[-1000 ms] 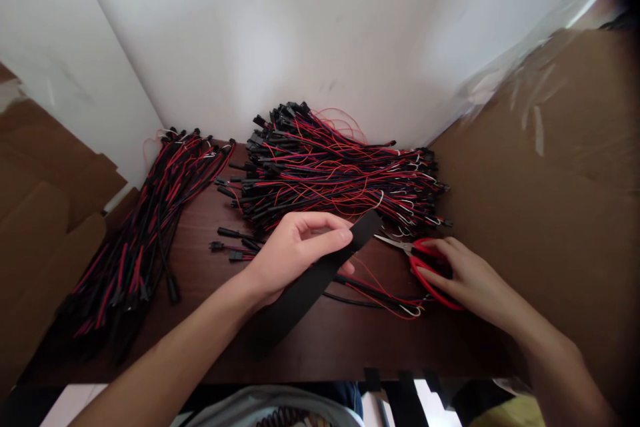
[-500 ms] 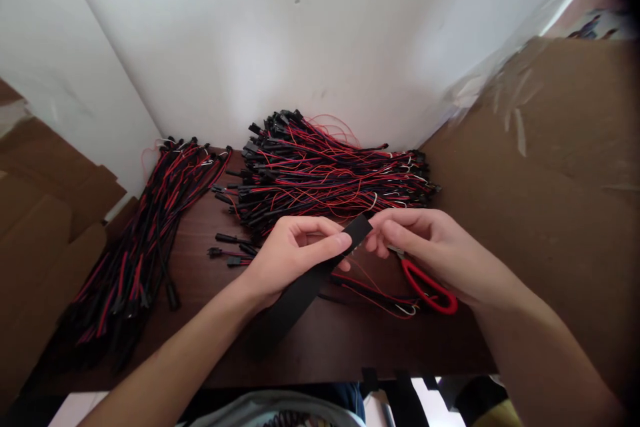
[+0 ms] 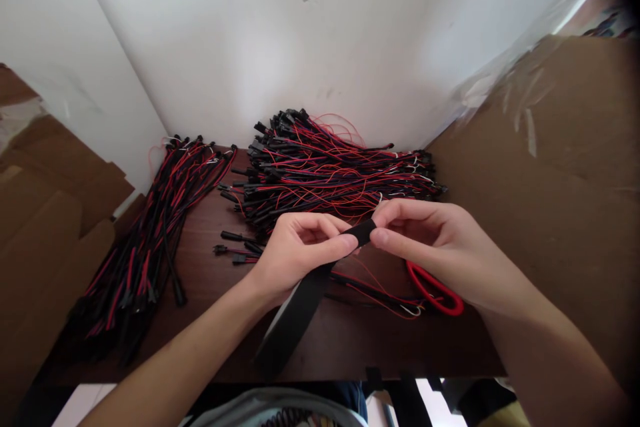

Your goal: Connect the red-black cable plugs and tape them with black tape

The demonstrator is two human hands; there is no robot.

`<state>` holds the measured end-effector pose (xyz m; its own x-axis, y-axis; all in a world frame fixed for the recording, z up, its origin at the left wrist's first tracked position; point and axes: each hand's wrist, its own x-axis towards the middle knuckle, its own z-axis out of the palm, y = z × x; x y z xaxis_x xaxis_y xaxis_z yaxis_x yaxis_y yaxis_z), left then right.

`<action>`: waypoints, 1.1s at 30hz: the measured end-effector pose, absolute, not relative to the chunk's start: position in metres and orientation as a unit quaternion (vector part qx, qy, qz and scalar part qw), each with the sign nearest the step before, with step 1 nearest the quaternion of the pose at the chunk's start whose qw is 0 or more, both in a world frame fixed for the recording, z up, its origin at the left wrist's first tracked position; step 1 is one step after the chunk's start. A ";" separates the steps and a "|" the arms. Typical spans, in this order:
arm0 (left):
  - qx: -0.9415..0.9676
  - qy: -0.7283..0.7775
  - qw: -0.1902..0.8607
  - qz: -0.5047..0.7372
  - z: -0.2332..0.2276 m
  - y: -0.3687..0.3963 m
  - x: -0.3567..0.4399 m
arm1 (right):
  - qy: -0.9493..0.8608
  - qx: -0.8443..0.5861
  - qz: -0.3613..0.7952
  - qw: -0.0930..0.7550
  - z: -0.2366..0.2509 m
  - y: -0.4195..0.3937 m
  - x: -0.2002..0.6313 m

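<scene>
While the left hand [image 3: 300, 253] pinches the black strip [image 3: 295, 310] near its top end, the right hand [image 3: 440, 247] nips that end between thumb and forefinger — held taut above the tabletop [image 3: 210, 293], it seems, for handling. Red-handled scissors [image 3: 435, 290] lie beneath the right hand; wire bundles [image 3: 330, 170] sit behind.

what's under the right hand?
Under the right hand lie the red-handled scissors: one handle loop shows, with red and black wires on the brown table. The blades are covered by the hand, which pinches the black strip with the left hand.
</scene>
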<state>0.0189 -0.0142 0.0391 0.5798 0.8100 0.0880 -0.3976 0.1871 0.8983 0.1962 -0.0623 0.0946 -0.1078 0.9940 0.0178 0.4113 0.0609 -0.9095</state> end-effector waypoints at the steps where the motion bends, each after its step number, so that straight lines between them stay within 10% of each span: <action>1: 0.491 0.212 0.741 0.406 0.039 -0.014 0.019 | -0.639 -0.558 0.383 0.365 0.094 -0.063 0.196; 25: 0.473 0.212 0.767 0.379 0.034 -0.016 0.018 | -0.728 -0.588 -0.078 0.344 0.054 -0.052 0.230; 33: 0.446 0.218 0.766 0.409 0.037 -0.014 0.015 | -0.450 -0.716 0.259 0.466 0.047 -0.097 0.252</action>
